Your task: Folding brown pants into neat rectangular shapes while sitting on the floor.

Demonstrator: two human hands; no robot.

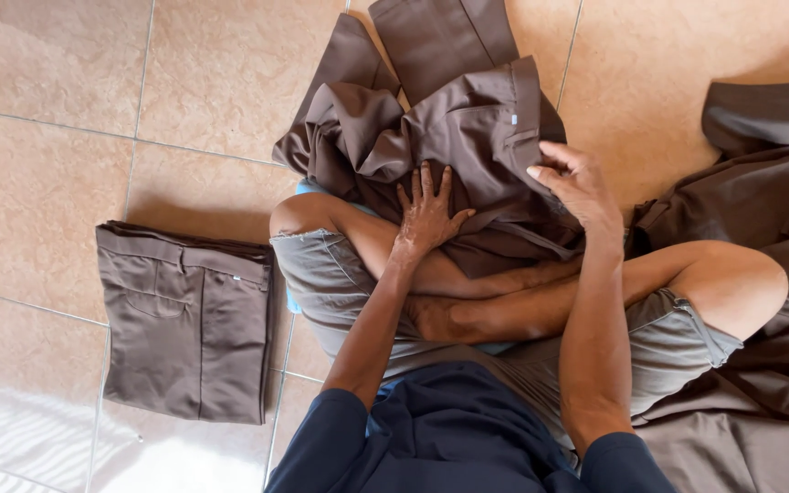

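- a pair of brown trousers (468,137) is seen lying crumpled across the crossed legs (504,301) of a person seated on the tiled floor (66,137), with the trouser legs trailing away over the tiles toward the top of the view.
- the cloth is judged to be soft, light and limp: it is bunched in loose folds on the left side and would sag wherever it is not supported.
- the firmest part appears to be the waistband (524,100), which is seen as a straight stiffer strip at the upper right edge; this, and the seam edges, are judged the best places for a hold, since the open fabric would only slide and gather.
- little risk of damage is judged; the surface looks smooth and could slip over the knees.
- the left hand (426,215) is laid flat on the middle of the garment, fingers spread wide, palm pressing the cloth down against the lap; nothing is gripped by it.
- the right hand (577,187) is bent at the wrist and rests on the cloth just below the waistband, fingers curled toward the left; whether a fold is pinched under them cannot be told.
- both forearms are reached forward from dark blue sleeves (449,438), roughly parallel.
- a folded stack of like trousers (189,319) is set on the floor to the left, well apart from the hands.
- a loose heap of brown cloth (760,274) is lying at the right.
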